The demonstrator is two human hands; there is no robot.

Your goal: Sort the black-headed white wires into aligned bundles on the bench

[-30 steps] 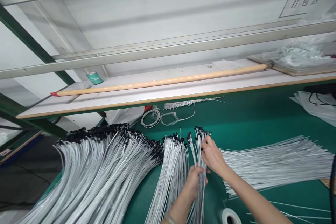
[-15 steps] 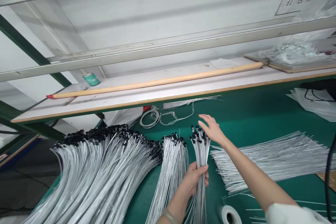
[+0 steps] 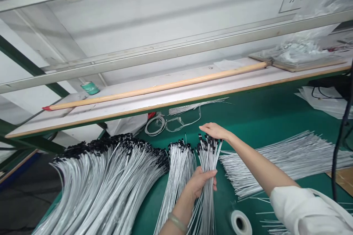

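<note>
My left hand (image 3: 200, 183) is wrapped round a bundle of thin grey-white cables (image 3: 209, 161) with black connectors at the upper ends. My right hand (image 3: 215, 130) lies flat across the tops of those connectors, fingers stretched out, and seems to touch them; its palm side is hidden. Just left of the held bundle is a second cable bundle (image 3: 176, 169) with black ends. Further left spreads a large pile of cables (image 3: 110, 180), also with black connectors. On the right lies a batch of cables (image 3: 278, 161) whose near ends show no black connectors.
A white roll (image 3: 241, 223) stands on the green table (image 3: 264, 117) near the front. Behind are a coiled cable (image 3: 155, 125) and loose thin wires (image 3: 197, 106). A shelf (image 3: 154, 104) crosses above, bearing a wooden pole (image 3: 160, 88). A black cord (image 3: 339, 136) hangs at right.
My right hand has come down and left onto the connector tops, its fingers now level. My left hand keeps its hold on the bundle. The view has shifted slightly.
</note>
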